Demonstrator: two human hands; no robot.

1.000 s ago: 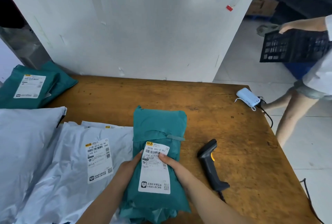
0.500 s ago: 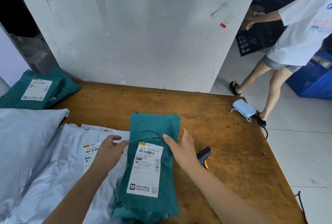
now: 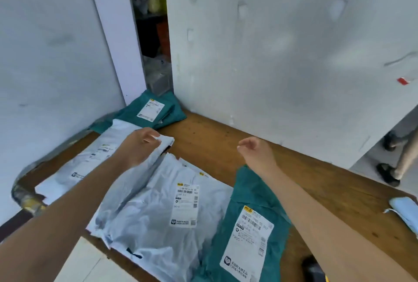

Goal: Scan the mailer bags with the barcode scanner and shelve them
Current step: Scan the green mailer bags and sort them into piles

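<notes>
Left hand (image 3: pixel 140 145) curls round the far corner of the left white bag (image 3: pixel 79 164), likely to draw it in for scanning. Right hand (image 3: pixel 255 152) hovers loosely curled, empty. Teal bag (image 3: pixel 246 232) lies near right on the tabletop (image 3: pixel 226 141), label up (readable), scanner (image 3: pixel 313 268) beside it.

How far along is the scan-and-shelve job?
Done: nothing visibly shelved; scans cannot be judged. In hand: the left hand grips the corner of the far white mailer; the right hand hovers empty. Left: that one, the near white mailer, the near green mailer and the far green mailer all lie on the wooden table, and the barcode scanner lies unheld.
</notes>
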